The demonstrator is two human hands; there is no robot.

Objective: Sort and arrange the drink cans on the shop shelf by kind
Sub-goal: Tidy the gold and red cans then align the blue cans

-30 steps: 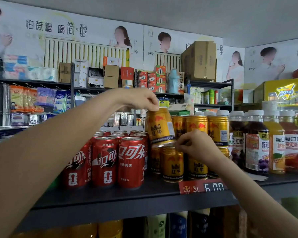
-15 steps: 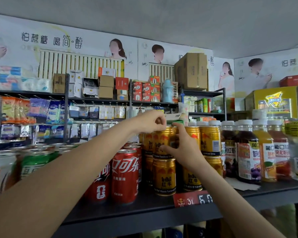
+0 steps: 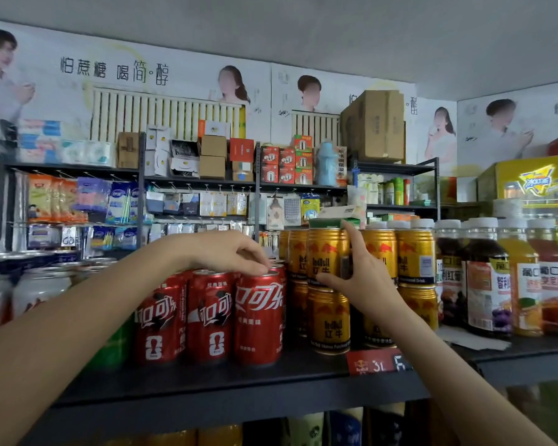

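Shop shelf [image 3: 207, 391] stacked two-high with gold cans: the right hand [image 3: 361, 278], fingers spread, steadies an upper gold can [image 3: 326, 255] that a nudge might topple, while the left hand [image 3: 236, 252] rests curled fingertips atop the adjacent red cola can [image 3: 260, 317], apparently gripping nothing.

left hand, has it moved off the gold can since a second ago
Yes. The left hand has let go of the gold can, now stacked in the gold row, and gone left and down onto the top of a red cola can.
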